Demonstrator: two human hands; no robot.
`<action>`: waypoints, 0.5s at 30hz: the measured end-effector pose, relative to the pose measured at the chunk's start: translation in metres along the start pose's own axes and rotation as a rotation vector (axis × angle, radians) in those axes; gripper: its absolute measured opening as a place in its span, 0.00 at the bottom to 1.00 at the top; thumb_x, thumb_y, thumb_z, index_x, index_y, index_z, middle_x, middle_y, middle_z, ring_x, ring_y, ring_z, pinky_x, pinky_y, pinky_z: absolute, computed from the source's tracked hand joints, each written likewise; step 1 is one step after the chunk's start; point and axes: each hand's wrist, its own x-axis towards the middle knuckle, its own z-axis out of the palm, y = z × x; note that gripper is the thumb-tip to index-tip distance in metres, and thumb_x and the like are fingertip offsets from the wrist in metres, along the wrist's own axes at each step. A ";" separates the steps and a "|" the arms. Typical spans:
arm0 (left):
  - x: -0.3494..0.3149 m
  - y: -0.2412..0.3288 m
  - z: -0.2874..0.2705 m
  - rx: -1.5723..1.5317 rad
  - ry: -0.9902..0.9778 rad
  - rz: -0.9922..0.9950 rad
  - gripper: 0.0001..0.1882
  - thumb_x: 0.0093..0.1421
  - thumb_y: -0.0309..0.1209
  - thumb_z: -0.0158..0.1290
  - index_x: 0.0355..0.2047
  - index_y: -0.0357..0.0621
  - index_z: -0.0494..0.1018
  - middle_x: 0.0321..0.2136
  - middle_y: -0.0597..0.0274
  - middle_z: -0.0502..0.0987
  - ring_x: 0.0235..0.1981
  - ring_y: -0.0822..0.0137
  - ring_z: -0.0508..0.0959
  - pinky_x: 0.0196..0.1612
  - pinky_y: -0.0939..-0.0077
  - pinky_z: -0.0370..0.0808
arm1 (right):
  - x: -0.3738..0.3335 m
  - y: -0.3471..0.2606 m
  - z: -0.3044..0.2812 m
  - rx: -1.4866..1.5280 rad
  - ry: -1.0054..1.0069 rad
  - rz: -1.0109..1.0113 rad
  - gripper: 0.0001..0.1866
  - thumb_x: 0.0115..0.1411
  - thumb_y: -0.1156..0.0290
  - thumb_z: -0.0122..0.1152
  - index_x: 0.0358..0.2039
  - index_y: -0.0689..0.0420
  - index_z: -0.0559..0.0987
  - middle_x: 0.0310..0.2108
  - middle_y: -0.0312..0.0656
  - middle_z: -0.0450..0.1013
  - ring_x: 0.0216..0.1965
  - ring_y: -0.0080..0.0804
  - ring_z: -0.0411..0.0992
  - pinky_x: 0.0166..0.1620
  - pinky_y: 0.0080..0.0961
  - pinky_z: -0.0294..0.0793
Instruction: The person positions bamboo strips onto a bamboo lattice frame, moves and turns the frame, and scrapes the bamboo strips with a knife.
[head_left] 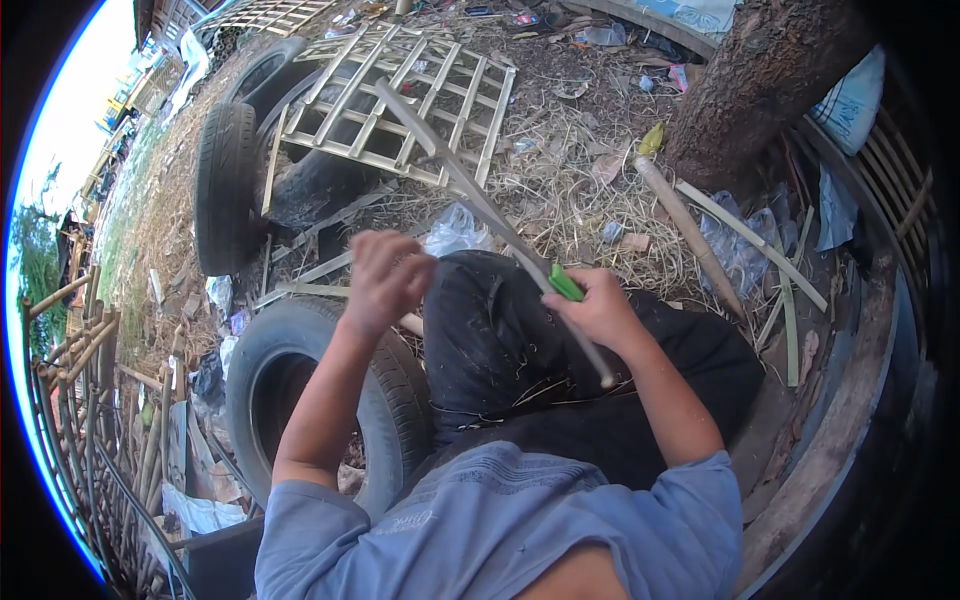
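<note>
My right hand [598, 312] is closed around a long, thin wooden stick [490, 212] and a short bright green piece [566, 283], which looks like a handle; what it belongs to is hidden. The stick slants over my lap, its far end above a bamboo lattice [400, 100] and its near end by my right forearm. A small side stub shows partway along it. My left hand [385, 280] is raised off the stick, beside my dark-trousered knee [480, 320]. Motion smears its bent fingers, and nothing can be made out in them.
A tyre [385, 400] lies by my left forearm, with more tyres [228, 185] beyond. At the right stands a tree trunk [765, 95]. A thick stick [690, 235], split bamboo strips [755, 245], dry straw and a plastic bag [457, 232] litter the ground. Bamboo fencing [85, 350] is far left.
</note>
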 end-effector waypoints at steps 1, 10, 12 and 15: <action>-0.001 -0.009 -0.006 0.030 0.099 -0.076 0.11 0.44 0.21 0.59 0.29 0.48 0.74 0.31 0.63 0.73 0.37 0.62 0.73 0.43 0.66 0.66 | -0.002 -0.005 -0.005 -0.130 0.090 -0.036 0.13 0.50 0.66 0.67 0.30 0.62 0.79 0.21 0.45 0.73 0.24 0.33 0.73 0.31 0.29 0.71; 0.055 -0.021 -0.071 0.062 -0.360 -0.089 0.16 0.55 0.34 0.57 0.42 0.41 0.72 0.42 0.53 0.73 0.48 0.55 0.71 0.53 0.60 0.65 | -0.008 -0.011 -0.039 -0.778 0.235 -0.321 0.11 0.48 0.71 0.63 0.34 0.50 0.81 0.25 0.39 0.71 0.28 0.40 0.75 0.31 0.36 0.74; 0.051 -0.021 -0.064 -0.039 -0.577 -0.156 0.23 0.55 0.41 0.57 0.47 0.41 0.70 0.43 0.52 0.73 0.52 0.56 0.70 0.55 0.59 0.62 | -0.006 -0.014 -0.037 -0.804 0.224 -0.354 0.11 0.47 0.72 0.64 0.34 0.50 0.81 0.25 0.38 0.70 0.28 0.38 0.75 0.31 0.34 0.74; 0.024 -0.018 -0.054 -0.140 -0.884 -0.397 0.29 0.55 0.48 0.56 0.50 0.40 0.68 0.41 0.48 0.75 0.46 0.52 0.74 0.51 0.61 0.68 | -0.004 -0.018 -0.044 -0.830 0.236 -0.390 0.10 0.47 0.72 0.65 0.33 0.50 0.81 0.25 0.37 0.70 0.28 0.38 0.75 0.32 0.34 0.74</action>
